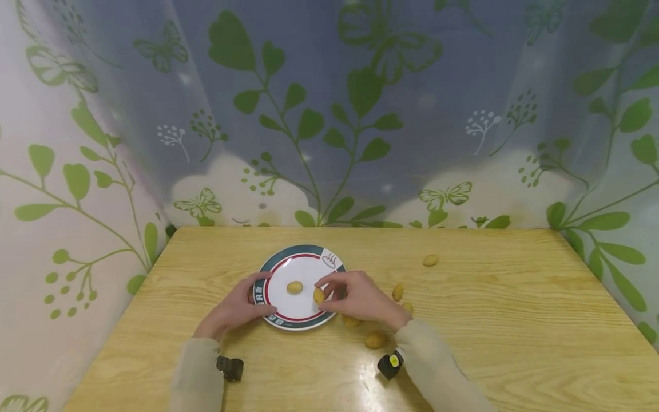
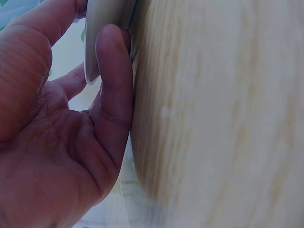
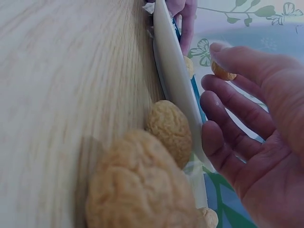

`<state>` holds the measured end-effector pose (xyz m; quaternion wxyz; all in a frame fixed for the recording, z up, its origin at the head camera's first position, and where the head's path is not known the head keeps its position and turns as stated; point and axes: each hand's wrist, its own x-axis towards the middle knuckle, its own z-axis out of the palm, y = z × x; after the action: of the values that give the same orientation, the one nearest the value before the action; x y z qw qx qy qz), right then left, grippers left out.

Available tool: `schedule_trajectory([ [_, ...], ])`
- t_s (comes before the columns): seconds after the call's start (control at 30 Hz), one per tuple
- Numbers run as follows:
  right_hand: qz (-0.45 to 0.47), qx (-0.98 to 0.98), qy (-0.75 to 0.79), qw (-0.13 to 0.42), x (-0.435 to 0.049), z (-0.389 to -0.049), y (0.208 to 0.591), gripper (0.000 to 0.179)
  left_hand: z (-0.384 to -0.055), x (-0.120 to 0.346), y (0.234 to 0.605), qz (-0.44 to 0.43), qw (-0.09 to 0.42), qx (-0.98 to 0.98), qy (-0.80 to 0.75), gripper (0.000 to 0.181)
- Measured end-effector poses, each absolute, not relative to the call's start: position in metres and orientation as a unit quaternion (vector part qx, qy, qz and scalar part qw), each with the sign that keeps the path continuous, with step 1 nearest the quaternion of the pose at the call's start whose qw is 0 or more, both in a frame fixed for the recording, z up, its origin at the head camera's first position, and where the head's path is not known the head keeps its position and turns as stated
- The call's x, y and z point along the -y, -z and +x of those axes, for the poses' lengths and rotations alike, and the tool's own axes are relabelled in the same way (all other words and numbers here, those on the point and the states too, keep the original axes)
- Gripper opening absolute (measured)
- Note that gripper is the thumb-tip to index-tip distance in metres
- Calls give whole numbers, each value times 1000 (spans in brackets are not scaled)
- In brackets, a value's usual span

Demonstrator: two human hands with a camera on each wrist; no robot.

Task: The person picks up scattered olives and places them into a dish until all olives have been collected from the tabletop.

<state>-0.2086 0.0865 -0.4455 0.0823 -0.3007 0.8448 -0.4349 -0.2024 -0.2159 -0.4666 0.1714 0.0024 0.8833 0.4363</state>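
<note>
A round plate (image 1: 296,268) with a white middle, red ring and dark teal rim stands on the wooden table. At its left side, my left hand (image 1: 237,306) grips the rim; the left wrist view has fingers against the plate's pale underside (image 2: 108,14). Over the right part of the plate, my right hand (image 1: 357,294) pinches a wrinkled, yellow-brown walnut (image 1: 319,296) between thumb and fingertips. Another walnut (image 1: 295,287) lies near the plate's middle. In the right wrist view the pinched walnut (image 3: 223,72) is partly covered by the thumb.
Several walnuts lie right of the plate, among them one near my right wrist (image 1: 376,340), partly hidden ones by the hand, and one farther back (image 1: 430,260). The table (image 1: 515,297) ends at a leaf-and-butterfly patterned curtain (image 1: 319,171) behind and at both sides.
</note>
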Motion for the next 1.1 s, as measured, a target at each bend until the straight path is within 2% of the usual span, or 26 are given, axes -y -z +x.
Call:
schedule_trajectory([
  [0.6,-321,-848,415,77,-74,-215,446,31,-200,214,463,-10,183,-882,-435,87],
  [1.1,-329,-847,402,116,-56,-219,450,28,-200,214,464,-14,182,-884,-431,87],
])
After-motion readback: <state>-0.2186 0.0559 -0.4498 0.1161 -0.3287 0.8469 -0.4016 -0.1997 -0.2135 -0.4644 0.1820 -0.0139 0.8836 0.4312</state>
